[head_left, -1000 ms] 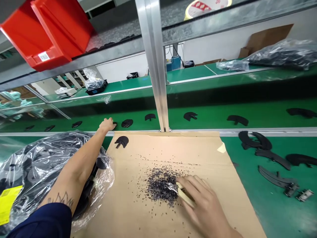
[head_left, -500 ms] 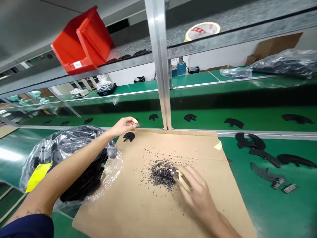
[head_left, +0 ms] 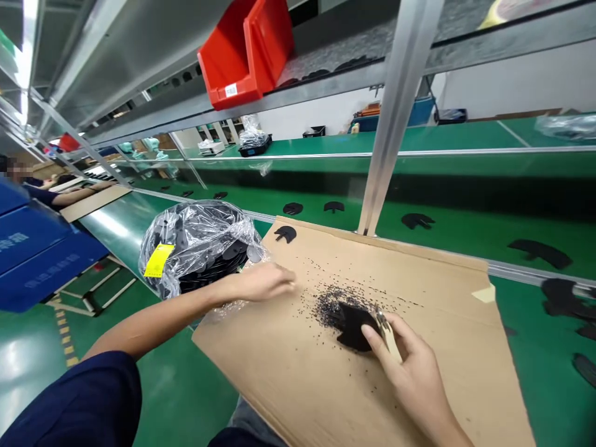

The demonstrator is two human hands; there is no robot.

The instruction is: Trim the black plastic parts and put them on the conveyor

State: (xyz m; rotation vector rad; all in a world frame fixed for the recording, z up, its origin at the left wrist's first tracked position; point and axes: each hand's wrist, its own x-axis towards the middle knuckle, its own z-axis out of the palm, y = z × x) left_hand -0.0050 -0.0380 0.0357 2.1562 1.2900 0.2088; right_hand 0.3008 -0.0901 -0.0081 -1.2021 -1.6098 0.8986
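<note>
My right hand [head_left: 414,366] is closed around side cutters [head_left: 388,335] with cream handles. The same hand grips a flat black plastic part [head_left: 356,326], its thumb on the part's edge. Under that part lies a heap of small black bits [head_left: 329,304], scattered over a cardboard sheet [head_left: 261,347]. My left hand [head_left: 265,282] is above the cardboard's left side, in front of a clear plastic bag [head_left: 195,217] full of black parts. Motion smears its fingertips, and whether anything is in them is unclear.
A single black part [head_left: 285,234] lies at the cardboard's far left corner. More black parts [head_left: 334,206] lie spaced along the green strip behind. A metal post [head_left: 386,124] rises at the back edge, below a shelf with a red bin [head_left: 246,56]. A co-worker sits far left.
The view has swung left. My left hand has come back from the far edge, where another black part now shows on the green strip. My right hand now holds a black part besides the cutters.
</note>
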